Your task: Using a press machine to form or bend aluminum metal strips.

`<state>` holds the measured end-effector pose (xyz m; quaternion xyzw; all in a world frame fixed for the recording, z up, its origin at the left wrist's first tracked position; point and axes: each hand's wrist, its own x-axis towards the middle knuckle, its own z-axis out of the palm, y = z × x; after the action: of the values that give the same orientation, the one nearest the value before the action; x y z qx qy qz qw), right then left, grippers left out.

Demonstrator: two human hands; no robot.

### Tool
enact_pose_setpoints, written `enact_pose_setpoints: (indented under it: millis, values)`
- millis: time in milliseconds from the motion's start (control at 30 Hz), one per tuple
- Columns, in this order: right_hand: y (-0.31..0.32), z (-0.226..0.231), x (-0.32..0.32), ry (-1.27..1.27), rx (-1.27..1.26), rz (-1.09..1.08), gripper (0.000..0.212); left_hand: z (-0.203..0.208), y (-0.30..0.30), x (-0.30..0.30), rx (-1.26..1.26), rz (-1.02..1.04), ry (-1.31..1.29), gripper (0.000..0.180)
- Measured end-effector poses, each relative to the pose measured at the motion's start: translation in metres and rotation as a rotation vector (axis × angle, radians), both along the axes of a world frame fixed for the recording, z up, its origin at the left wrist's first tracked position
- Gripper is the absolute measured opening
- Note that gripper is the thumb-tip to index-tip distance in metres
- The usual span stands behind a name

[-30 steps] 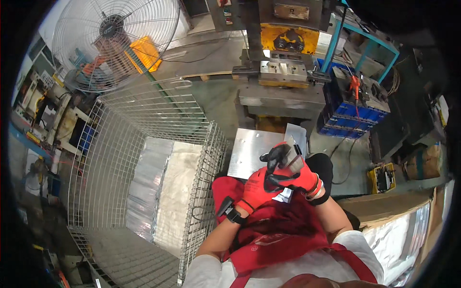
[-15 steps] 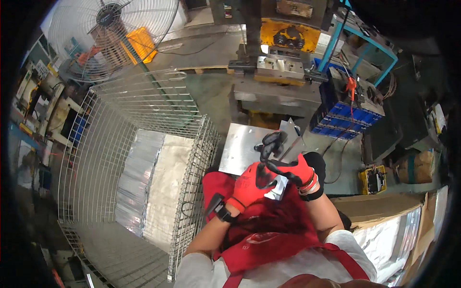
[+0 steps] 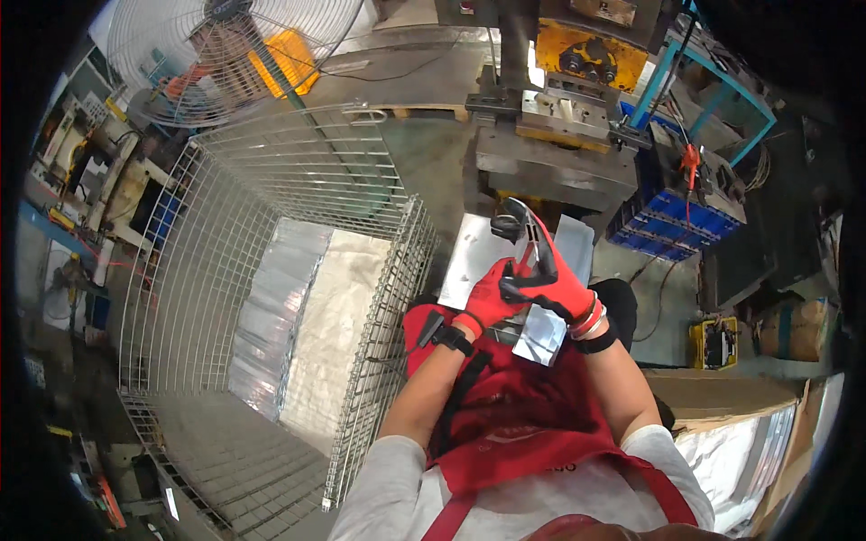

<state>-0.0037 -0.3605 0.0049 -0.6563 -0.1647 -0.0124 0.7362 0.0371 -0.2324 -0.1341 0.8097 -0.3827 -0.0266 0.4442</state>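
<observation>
Both hands wear red gloves with black palms and fingers, and they meet above my lap. My left hand [image 3: 492,296] is curled, its fingertips close against the right thumb; what it holds, if anything, is hidden. My right hand [image 3: 557,272] bends its fingers up and over to the left, with a thin grey sliver showing between fingers and thumb that I cannot name. Just below the hands a small shiny metal plate [image 3: 541,334] sits at the lap. Beyond them lie a flat metal sheet [image 3: 465,257] to the left and a greyer sheet [image 3: 577,242] to the right.
A wire mesh cage [image 3: 370,361] with stacked wrapped material stands at my left, a large fan [image 3: 230,54] behind it. Ahead is a machine with a steel block [image 3: 564,117]. Blue crates [image 3: 658,212], a yellow basket [image 3: 714,343] and an open carton [image 3: 722,401] stand at right.
The view has shifted, so the surroundings sit further right and higher. My right hand has turned, and the angled metal piece seen by its fingers no longer shows clearly. More of the small plate shows.
</observation>
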Motion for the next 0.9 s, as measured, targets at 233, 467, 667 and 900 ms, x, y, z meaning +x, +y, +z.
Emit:
enact_pose_setpoints:
  millis: [233,467,667,900]
  values:
    - [-0.004,0.033,0.002,0.031,0.149,-0.06,0.039,-0.002,-0.002,0.001,-0.005,0.061,0.228,0.081]
    - [-0.01,0.034,0.008,0.016,0.043,-0.069,0.034,0.005,-0.002,0.007,-0.177,0.013,0.227,0.086]
    - [-0.017,0.026,0.006,-0.037,0.187,0.146,0.057,0.033,0.005,0.006,-0.085,0.011,0.297,0.072]
    - [-0.031,0.02,0.015,-0.075,-0.129,0.13,0.078,0.031,0.001,0.01,-0.133,-0.069,0.419,0.07]
